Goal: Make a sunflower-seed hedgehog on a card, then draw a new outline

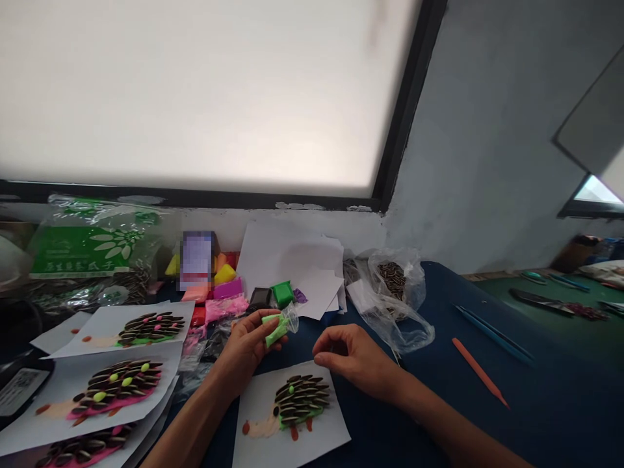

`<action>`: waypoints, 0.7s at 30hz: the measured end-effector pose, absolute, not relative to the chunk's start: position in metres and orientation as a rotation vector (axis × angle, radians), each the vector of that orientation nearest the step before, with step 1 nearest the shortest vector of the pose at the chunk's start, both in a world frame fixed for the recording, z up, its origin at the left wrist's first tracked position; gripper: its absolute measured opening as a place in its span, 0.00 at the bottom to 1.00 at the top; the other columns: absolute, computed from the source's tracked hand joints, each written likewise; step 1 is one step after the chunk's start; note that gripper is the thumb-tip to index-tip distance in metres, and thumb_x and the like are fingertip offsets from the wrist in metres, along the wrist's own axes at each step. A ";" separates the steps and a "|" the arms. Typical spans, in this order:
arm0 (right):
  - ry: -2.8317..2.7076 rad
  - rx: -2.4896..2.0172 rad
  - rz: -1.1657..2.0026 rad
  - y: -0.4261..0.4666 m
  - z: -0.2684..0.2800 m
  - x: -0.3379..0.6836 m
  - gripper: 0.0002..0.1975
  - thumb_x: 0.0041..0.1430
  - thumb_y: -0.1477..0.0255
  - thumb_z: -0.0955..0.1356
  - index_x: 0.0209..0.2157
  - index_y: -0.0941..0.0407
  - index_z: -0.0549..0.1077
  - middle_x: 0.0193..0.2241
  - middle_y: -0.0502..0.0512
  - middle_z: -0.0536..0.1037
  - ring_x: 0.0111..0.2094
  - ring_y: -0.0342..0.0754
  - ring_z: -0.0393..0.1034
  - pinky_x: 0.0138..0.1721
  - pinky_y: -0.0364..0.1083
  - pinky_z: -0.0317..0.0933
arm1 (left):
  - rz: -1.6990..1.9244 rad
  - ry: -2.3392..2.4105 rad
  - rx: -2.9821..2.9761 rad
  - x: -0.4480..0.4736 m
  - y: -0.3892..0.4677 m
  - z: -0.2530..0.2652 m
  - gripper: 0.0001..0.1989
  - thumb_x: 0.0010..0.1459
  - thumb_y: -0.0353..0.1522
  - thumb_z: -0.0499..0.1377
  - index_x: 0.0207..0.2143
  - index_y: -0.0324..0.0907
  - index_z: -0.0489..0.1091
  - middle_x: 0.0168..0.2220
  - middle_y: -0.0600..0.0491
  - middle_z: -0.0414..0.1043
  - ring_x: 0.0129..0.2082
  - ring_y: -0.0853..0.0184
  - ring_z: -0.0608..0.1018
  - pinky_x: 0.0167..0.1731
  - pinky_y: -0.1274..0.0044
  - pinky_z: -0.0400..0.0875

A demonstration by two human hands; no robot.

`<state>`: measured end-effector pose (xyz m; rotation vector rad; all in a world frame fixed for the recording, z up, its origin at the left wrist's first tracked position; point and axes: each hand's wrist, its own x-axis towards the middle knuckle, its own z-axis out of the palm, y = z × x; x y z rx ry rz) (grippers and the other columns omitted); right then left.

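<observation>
My left hand [253, 339] is closed round a small clear packet of light green modelling clay [275, 329], its crinkled plastic end pointing right. To its right, my right hand [359, 361] hovers over the top right corner of a picture card [258, 453], thumb and forefinger curled together. Whatever lies between those fingertips, if anything, is too small to make out. On the card is a hedgehog [301, 404] with striped sunflower seed spines, a pale clay face, a brown nose and feet and a green clay base. One green clay dot [291, 390] sits among the seeds.
Finished hedgehog cards [168, 364] lie stacked at left, below a green seed bag [82, 247]. Coloured clay packets [228, 289] and white paper [287, 253] stand behind my hands. At right are a seed-filled plastic bag [392, 283], blue tweezers [492, 335] and an orange tool [480, 372].
</observation>
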<state>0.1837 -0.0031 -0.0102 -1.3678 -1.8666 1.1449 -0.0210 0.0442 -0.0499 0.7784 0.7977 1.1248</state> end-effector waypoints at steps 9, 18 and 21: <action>-1.969 -1.427 1.111 -0.009 -0.004 0.179 0.06 0.55 0.76 0.68 0.33 0.56 0.78 0.28 0.50 0.76 0.25 0.41 0.63 0.26 0.40 0.57 | 1.119 0.781 0.779 -0.021 0.044 -0.050 0.23 0.36 0.36 0.75 0.34 0.36 0.72 0.26 0.53 0.75 0.23 0.69 0.77 0.24 0.80 0.71; -2.092 -1.440 0.882 -0.008 -0.010 0.175 0.03 0.53 0.75 0.71 0.27 0.55 0.78 0.30 0.50 0.72 0.27 0.41 0.63 0.29 0.41 0.57 | 1.128 0.769 0.777 -0.021 0.045 -0.051 0.20 0.38 0.34 0.74 0.34 0.37 0.73 0.26 0.53 0.74 0.23 0.68 0.77 0.24 0.79 0.70; -2.106 -1.466 0.891 -0.010 -0.010 0.174 0.03 0.54 0.75 0.71 0.28 0.55 0.79 0.30 0.50 0.71 0.27 0.41 0.63 0.28 0.40 0.56 | 1.124 0.775 0.779 -0.021 0.045 -0.051 0.22 0.36 0.35 0.75 0.34 0.37 0.73 0.26 0.53 0.75 0.24 0.69 0.76 0.24 0.79 0.71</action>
